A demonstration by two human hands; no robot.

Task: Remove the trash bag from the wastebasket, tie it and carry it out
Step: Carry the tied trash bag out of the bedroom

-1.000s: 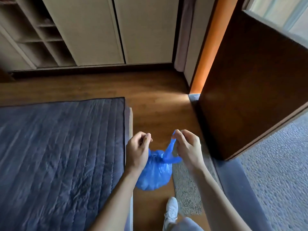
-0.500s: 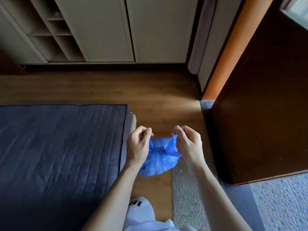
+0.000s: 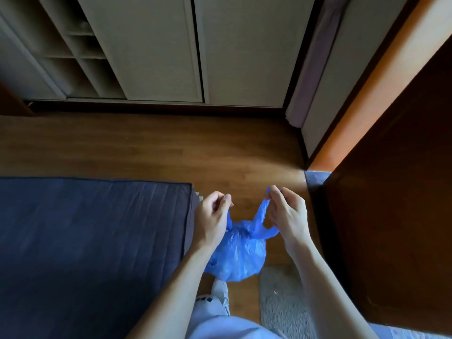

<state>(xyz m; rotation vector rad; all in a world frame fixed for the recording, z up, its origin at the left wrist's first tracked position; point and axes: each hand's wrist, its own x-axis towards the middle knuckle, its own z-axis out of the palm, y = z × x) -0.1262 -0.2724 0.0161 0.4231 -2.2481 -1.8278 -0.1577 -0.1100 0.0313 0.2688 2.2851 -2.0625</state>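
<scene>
Two hands pulling the ends of a blue bag apart above the wood floor.

The bag (image 3: 238,255) is thin, crinkled blue plastic, bunched into a round bundle hanging between the forearms, just beside the corner of the dark quilted mattress (image 3: 93,241). The left hand (image 3: 212,221) is closed on one twisted end; the right hand (image 3: 288,214) pinches the other, a stretched strip. Since half a second ago the hands have drawn further apart and the strip has lengthened. The plank floor (image 3: 171,148) is glossy; a nubby grey rug (image 3: 281,307) lies below.
</scene>
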